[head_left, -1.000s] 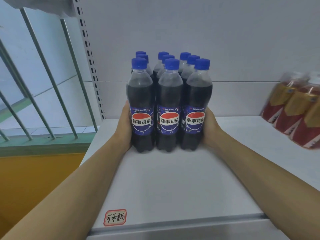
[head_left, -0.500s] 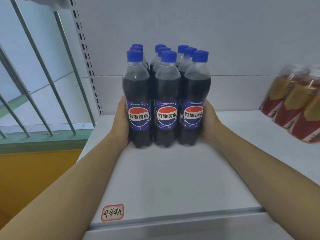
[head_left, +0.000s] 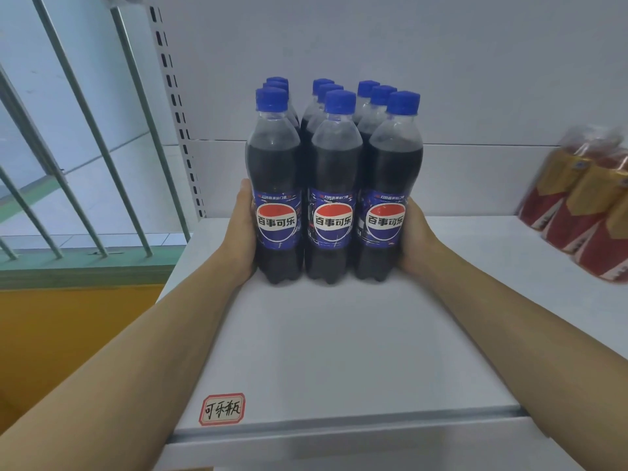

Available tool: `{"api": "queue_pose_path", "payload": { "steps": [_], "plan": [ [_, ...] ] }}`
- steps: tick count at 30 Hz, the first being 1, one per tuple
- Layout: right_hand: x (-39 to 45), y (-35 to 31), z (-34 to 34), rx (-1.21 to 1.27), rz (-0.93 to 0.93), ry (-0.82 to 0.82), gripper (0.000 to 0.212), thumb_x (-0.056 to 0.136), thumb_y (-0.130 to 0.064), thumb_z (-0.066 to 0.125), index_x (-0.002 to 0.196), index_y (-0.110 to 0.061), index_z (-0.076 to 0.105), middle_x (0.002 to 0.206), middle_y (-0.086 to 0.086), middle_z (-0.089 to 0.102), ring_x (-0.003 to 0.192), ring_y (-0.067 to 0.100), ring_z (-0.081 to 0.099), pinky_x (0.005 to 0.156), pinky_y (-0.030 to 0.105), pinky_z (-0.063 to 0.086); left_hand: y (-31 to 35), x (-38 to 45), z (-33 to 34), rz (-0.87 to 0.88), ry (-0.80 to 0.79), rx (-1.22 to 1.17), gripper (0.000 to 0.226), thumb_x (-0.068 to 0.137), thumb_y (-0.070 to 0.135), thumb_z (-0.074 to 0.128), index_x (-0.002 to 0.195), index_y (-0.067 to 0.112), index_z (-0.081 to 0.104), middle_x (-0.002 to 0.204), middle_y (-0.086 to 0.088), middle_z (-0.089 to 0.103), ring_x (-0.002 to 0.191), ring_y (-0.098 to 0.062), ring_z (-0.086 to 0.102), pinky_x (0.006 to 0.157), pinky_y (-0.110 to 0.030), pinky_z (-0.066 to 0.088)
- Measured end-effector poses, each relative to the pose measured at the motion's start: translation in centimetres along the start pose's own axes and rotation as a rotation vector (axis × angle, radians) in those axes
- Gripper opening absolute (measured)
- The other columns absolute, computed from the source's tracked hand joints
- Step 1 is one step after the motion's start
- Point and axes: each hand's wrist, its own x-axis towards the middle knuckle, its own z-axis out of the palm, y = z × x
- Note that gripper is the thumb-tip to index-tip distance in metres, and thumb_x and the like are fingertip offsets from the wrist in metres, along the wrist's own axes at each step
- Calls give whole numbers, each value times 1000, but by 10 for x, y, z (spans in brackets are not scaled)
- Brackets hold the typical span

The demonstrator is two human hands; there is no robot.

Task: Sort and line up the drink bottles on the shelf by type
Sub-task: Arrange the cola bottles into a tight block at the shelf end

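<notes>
Nine cola bottles point(head_left: 334, 185) with blue caps stand upright in a three-by-three block on the white shelf point(head_left: 339, 351), set back from its front edge, labels facing the camera. The left hand point(head_left: 243, 232) presses flat against the block's left flank, the right hand point(head_left: 413, 236) against its right flank — fingers run behind the bottles, out of sight. Both forearms reach in from the front, converging on the block. A handwritten red-bordered label point(head_left: 222, 408) sits in front of the block, near the shelf's edge. Red-and-gold bottles point(head_left: 584, 205) stand to the block's right, well apart — blurred.
</notes>
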Motion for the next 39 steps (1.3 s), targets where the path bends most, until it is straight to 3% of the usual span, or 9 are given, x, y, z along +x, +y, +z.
{"api": "queue_pose_path", "payload": {
  "steps": [5,7,10,13,16,19,28,35,39],
  "plan": [
    [-3,-2,5,-52,-52,24,48,106,-48,34,90,-18,67,75,-3,76,72,14,72,61,23,58,1,-5,1,11,30,38,56,103,61,29,103,25,71,96,2,79,88,-15,74,101,-44,52],
    [-10,-4,4,-60,-96,12,56,103,-60,28,109,-21,69,100,-3,78,98,17,72,85,33,59,2,-10,-8,1,18,59,65,100,67,26,129,24,65,120,-1,74,110,-20,69,111,-49,45],
    [-14,-17,-19,-113,-146,-84,76,91,-79,19,145,-35,50,142,-11,59,135,17,52,116,50,35,14,-16,-27,3,-188,218,93,79,90,26,150,34,44,148,9,54,138,-17,50,121,-52,27],
    [-20,-32,-35,-169,-156,-139,81,83,-83,33,154,-43,32,150,-16,47,142,18,42,116,51,33,21,-30,-36,54,-319,519,108,58,95,56,149,41,36,140,29,53,128,9,49,111,-30,37],
    [-33,-19,-44,-481,-171,-125,103,68,-70,76,153,-49,21,155,-16,39,144,16,40,112,49,39,6,-45,-33,179,-313,695,104,64,46,87,151,33,30,127,29,57,104,21,57,83,-4,46],
    [-41,5,-39,-688,-240,-150,132,53,-50,95,157,-39,14,158,-13,37,142,9,42,114,45,41,-8,-44,-29,270,-240,831,126,45,51,96,150,34,29,132,26,57,114,7,58,95,-16,44],
    [-49,23,-16,-887,-385,-2,111,59,-45,95,148,-35,29,124,-32,55,109,-10,56,81,4,41,-13,-35,-28,418,-108,1027,112,52,44,98,145,29,37,136,14,59,108,-3,53,87,-21,40],
    [-56,23,-15,-867,-350,22,114,61,-42,94,151,-33,25,125,-33,50,108,-18,51,86,6,42,-13,-36,-38,358,-54,1041,133,35,81,83,147,29,34,139,4,53,126,-17,53,105,-44,48],
    [-61,18,-19,-864,-303,28,124,61,-43,95,156,-30,18,146,-15,47,127,4,50,104,22,46,-3,-48,-40,208,-33,1158,148,38,85,81,157,24,18,153,-3,44,137,-21,46,112,-47,42]
  ]
}}
